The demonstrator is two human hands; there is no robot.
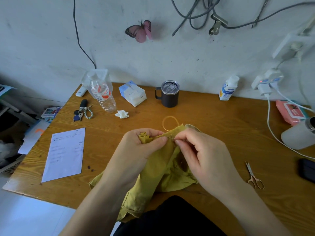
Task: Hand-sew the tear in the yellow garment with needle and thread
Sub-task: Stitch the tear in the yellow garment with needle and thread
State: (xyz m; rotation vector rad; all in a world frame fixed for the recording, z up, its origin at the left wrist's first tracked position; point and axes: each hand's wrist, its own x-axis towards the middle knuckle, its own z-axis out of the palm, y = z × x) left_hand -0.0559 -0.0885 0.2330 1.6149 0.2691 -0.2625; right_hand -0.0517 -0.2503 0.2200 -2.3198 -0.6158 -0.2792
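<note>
Your lap [170, 218] catches the yellow garment [158, 169] off the desk [213, 114]; left grip [141, 147] bunches its torn edge, right grip [197, 150] pinches the needle [171, 136] just beside, tip aimed leftward

The yellow garment [162, 167], gripped by the left hand [139, 150] while the right hand [204, 155] pinches the needle [171, 137], fills the near middle of the counter [213, 114]. Bare wood lies open between the sheet of paper [65, 154] and the left hand, and between the right hand and the scissors [254, 176]. Behind, a wide gap runs from the mug [169, 95] to the small white bottle [228, 89]. A white cable [271, 132] crosses the right side; a water bottle [102, 94], tissue pack [133, 94] and keys [82, 111] crowd the far left.
</note>
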